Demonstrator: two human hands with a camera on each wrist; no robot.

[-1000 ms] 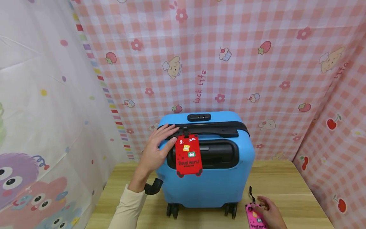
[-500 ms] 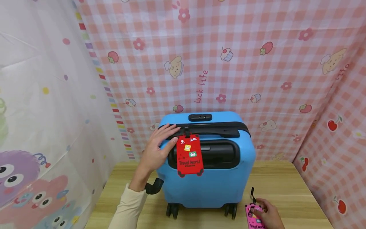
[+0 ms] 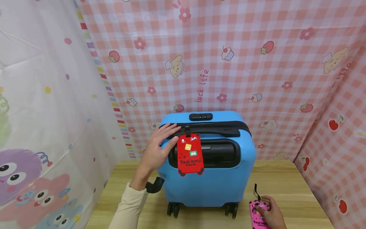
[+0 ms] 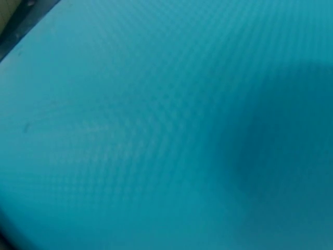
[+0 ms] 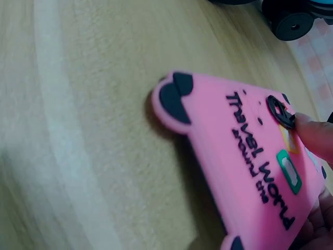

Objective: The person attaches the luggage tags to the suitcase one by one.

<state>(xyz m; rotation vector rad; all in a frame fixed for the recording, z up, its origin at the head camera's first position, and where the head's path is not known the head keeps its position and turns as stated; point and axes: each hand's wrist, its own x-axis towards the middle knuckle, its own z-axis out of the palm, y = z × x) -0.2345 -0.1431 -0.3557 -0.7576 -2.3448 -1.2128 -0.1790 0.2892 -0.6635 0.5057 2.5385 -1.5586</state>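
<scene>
A blue suitcase [image 3: 206,187] stands upright, with a red luggage tag [image 3: 190,157] hanging by a black strap from its top handle [image 3: 217,131]. My left hand [image 3: 158,148] rests on the suitcase's upper left corner, fingers extended and thumb beside the red tag. Low on the right, my right hand [image 3: 273,213] holds a pink luggage tag [image 5: 234,156] just above or on the table; the gap is hard to judge. Its thumb [image 5: 315,136] presses near a small black buckle [image 5: 281,112] on the tag's face. The tag's black strap [image 3: 256,190] sticks up loose. Blue shell [image 4: 130,130] fills the left wrist view.
The suitcase's black wheels [image 3: 231,210] stand on a wood-grain table [image 3: 288,187]. A pink checked cloth [image 3: 243,73] hangs close behind, and a white patterned cloth [image 3: 57,127] hangs at the left. Around my left wrist is a black camera mount [image 3: 155,185].
My right hand has shifted slightly right with the pink luggage tag, and its strap has swung a little. My left hand stays on the suitcase.
</scene>
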